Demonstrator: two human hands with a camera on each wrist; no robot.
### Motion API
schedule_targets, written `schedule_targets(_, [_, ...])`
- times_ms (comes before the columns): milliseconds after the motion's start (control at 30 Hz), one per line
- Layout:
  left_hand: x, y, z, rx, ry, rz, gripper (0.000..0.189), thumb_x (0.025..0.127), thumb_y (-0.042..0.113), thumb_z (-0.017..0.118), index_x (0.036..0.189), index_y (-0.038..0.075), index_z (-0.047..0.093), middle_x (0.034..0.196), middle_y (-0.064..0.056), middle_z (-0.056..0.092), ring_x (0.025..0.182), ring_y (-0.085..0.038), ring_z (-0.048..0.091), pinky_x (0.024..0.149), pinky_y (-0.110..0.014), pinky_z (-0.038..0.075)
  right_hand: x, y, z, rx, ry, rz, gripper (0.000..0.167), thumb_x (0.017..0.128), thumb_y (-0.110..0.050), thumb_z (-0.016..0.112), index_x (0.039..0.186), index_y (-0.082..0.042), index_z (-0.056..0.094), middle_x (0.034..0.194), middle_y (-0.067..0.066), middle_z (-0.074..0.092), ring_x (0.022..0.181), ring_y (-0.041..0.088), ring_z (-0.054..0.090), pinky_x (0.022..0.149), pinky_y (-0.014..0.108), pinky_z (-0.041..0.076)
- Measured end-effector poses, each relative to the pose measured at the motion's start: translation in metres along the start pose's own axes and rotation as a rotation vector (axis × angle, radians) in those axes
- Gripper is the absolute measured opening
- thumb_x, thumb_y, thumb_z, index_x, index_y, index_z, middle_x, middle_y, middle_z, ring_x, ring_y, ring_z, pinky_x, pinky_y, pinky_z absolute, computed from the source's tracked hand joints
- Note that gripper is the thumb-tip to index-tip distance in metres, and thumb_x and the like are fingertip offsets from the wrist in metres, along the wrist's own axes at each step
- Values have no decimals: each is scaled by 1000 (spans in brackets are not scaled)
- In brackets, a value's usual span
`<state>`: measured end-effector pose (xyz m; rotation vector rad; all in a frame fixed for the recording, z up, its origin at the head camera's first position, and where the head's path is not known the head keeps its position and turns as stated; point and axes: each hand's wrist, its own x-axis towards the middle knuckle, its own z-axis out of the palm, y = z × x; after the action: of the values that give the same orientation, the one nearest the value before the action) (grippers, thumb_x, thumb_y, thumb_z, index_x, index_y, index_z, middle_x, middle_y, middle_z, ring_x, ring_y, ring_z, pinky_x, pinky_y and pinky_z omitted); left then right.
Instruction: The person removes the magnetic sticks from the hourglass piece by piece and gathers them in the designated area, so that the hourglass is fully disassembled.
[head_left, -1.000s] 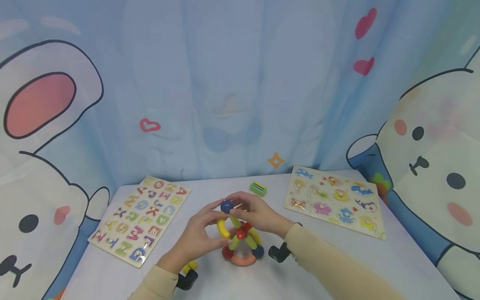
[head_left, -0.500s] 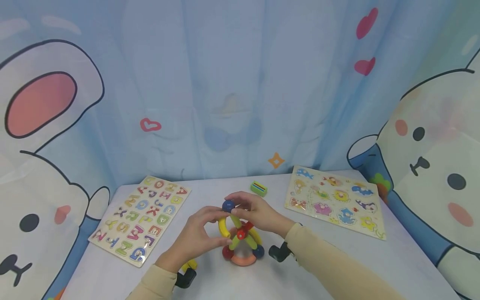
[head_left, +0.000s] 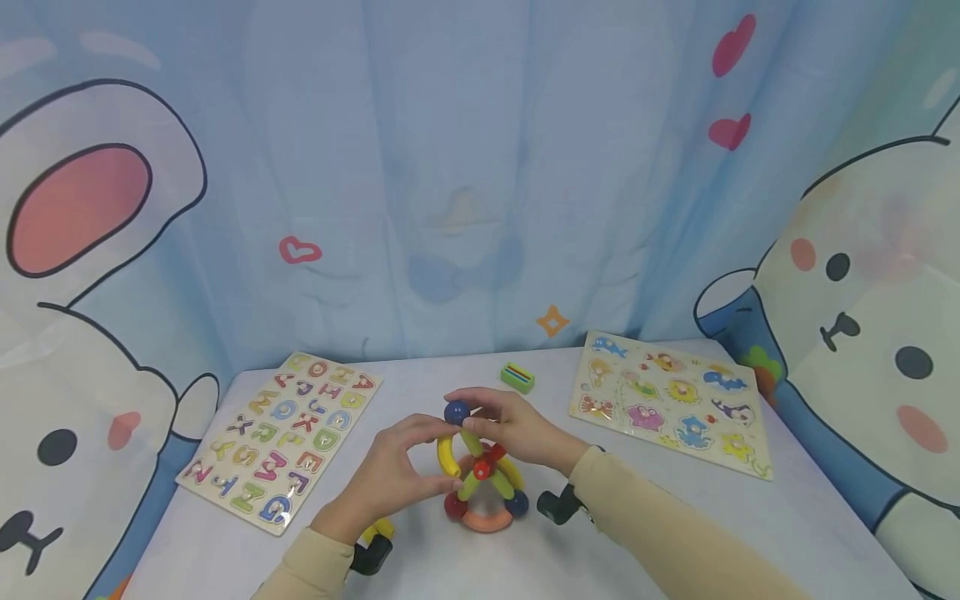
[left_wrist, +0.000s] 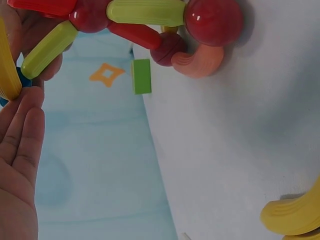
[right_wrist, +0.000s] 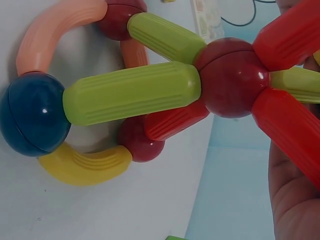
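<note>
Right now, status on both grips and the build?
Left grip on yellow curved stick. Right grip on blue top ball. Frame standing on table. Nothing seen in the way.

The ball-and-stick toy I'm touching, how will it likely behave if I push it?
The ball-and-stick toy would probably slide rather than roll, since curved pieces link its base balls. It may tip or come apart, as its upper sticks meet at one central red ball. The green sticks look straight and unsagging, so likely stiff.
</note>
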<state>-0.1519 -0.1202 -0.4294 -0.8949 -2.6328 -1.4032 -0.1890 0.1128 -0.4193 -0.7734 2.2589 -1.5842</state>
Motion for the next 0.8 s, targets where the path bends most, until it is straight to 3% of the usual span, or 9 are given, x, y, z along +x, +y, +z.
schedule_targets(367, [-1, 3, -1, 16, 18, -42, 61, 70, 33, 92, 126, 30, 69, 124, 20, 60, 117, -8, 56, 100, -42, 48, 0, 1, 0, -31, 15, 24, 40, 101, -13, 60, 140, -21, 55, 126, 2, 61, 110, 25, 62, 81, 40, 58])
schedule_targets(567, [-9, -6, -5, 13, 52, -67, 62, 71, 44, 89, 128, 37, 64, 124, 21, 60, 109, -6, 57, 93, -39, 52, 2, 3, -1, -44, 12, 17, 40, 100, -13, 61, 139, -21, 56, 126, 3, 61, 110, 26, 62, 81, 41, 58])
schedule_targets(700, [-20, -21, -7, 30, 44, -147, 69, 71, 46, 89, 133, 35, 61, 128, 14, 60, 112, -12, 58, 94, -45, 51, 2, 2, -1, -50, 13, 24, 41, 100, -13, 62, 140, -20, 56, 125, 4, 61, 109, 27, 62, 82, 48, 58])
schedule_targets(800, [-30, -33, -6, 64, -4, -248, 71, 71, 45, 89, 135, 31, 61, 130, 10, 61, 118, -19, 57, 98, -53, 48, 2, 0, -1, -49, 12, 34, 41, 100, -14, 61, 140, -21, 56, 124, 3, 62, 109, 26, 62, 83, 47, 58])
